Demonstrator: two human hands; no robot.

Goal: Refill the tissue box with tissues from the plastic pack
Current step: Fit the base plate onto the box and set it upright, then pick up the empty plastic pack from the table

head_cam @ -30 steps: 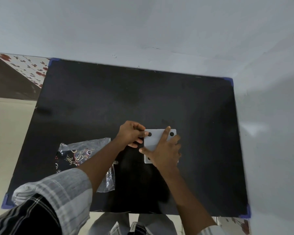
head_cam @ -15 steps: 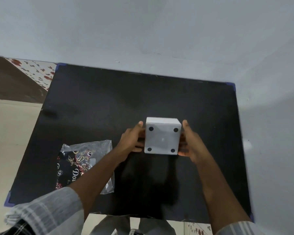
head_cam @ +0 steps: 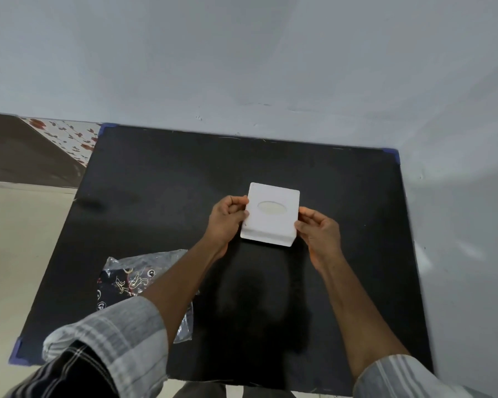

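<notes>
A white square tissue box (head_cam: 270, 222) is held over the middle of the black table (head_cam: 161, 173), its face with the oval opening turned up toward me. My left hand (head_cam: 226, 219) grips its left side and my right hand (head_cam: 318, 231) grips its right side. Pale tissue shows through the oval opening. The plastic pack (head_cam: 132, 280), clear with a dark printed inside, lies flat at the near left of the table, partly hidden by my left forearm.
The table stands in a corner, with a grey wall (head_cam: 242, 67) behind it and another at its right. A flower-patterned surface (head_cam: 66, 136) and a pale floor (head_cam: 18, 239) lie beyond the left edge.
The box was lying with its four-footed bottom up under my hands. Both hands lifted it and turned it over, so the oval opening now faces up.
</notes>
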